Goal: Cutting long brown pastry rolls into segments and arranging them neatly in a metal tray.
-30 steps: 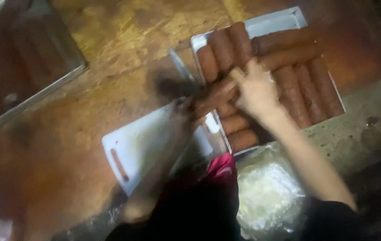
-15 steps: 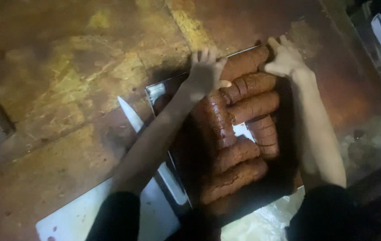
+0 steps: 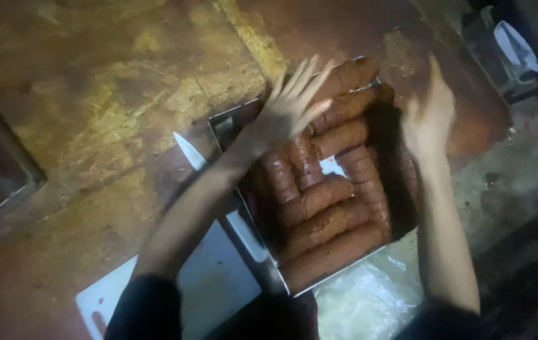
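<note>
While tray (image 3: 247,119) of sausages (image 3: 322,211) sits on worn table (image 3: 92,94), both hands hover over it: left hand (image 3: 288,107) fingers splayed, right hand (image 3: 431,113) open, edge-on. Step looks like repositioning tray; next needs firm rim grip. Knife (image 3: 190,151), board (image 3: 212,283) beside.

Both hands are lifting off the tray's (image 3: 218,123) far edge, left hand (image 3: 291,104) spreading its fingers, right hand (image 3: 431,113) opening beside the sausages (image 3: 319,201).
</note>
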